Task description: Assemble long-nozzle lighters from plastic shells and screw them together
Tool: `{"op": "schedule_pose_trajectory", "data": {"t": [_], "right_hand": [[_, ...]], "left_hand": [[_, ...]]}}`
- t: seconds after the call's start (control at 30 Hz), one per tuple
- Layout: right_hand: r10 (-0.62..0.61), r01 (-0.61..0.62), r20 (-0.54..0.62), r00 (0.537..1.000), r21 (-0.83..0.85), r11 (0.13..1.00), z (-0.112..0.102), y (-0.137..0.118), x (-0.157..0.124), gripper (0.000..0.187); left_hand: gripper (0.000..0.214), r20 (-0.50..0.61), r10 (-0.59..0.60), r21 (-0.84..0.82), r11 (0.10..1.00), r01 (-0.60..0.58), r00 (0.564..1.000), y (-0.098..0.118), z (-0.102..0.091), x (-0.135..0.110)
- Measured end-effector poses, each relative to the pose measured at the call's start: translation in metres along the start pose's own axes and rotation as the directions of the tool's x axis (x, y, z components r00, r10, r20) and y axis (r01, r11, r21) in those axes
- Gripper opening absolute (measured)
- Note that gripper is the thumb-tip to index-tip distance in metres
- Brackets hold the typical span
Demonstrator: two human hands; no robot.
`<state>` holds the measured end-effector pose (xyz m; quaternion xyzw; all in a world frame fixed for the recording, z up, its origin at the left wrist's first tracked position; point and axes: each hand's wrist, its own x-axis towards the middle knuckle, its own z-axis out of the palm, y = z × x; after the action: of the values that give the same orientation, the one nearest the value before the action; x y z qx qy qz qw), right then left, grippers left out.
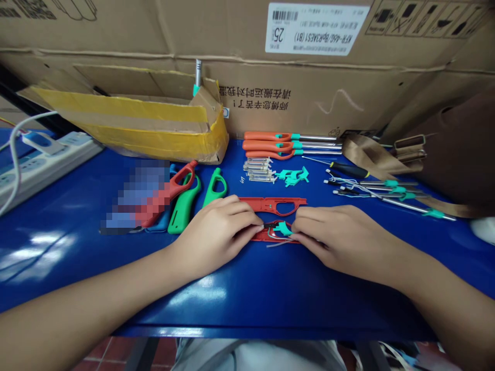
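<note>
Between my hands lies a red lighter shell half (261, 235) with a teal trigger (284, 228), a black igniter piece (268, 225) and thin pale wires in it. My left hand (224, 229) pinches at the black piece with thumb and forefinger. My right hand (344, 239) has its fingers closed at the shell's right end, beside the trigger; the exact contact is hidden. Just behind, a second red shell half (266, 205) lies with its hollow side up. Farther back are clear fuel tubes (258, 170) and loose teal triggers (293, 176).
Orange lighters (266, 145) lie at the back. Metal tubes with wires (398, 193) and a screwdriver (350, 169) are at right. Green shells (184, 206), a red shell (162, 198), a taped carton (154, 123) and a power strip (46, 165) stand at left.
</note>
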<state>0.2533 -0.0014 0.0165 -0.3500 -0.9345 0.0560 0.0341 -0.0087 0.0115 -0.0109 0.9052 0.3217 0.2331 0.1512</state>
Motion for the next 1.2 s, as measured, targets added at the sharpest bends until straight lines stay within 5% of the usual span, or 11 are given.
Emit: {"op": "schedule_pose_trajectory", "data": {"t": [0.53, 1.2], "right_hand": [[0.084, -0.097, 0.065, 0.994, 0.223, 0.970, 0.0039, -0.0026, 0.0038, 0.020], [-0.096, 0.097, 0.016, 0.995, -0.053, 0.994, 0.0051, -0.0032, 0.0014, 0.026]], "left_hand": [[0.014, 0.001, 0.021, -0.018, 1.000, -0.021, 1.000, -0.0007, -0.0003, -0.0016], [0.014, -0.005, 0.060, -0.038, 0.997, -0.060, 0.998, -0.0036, 0.0000, -0.0021]]}}
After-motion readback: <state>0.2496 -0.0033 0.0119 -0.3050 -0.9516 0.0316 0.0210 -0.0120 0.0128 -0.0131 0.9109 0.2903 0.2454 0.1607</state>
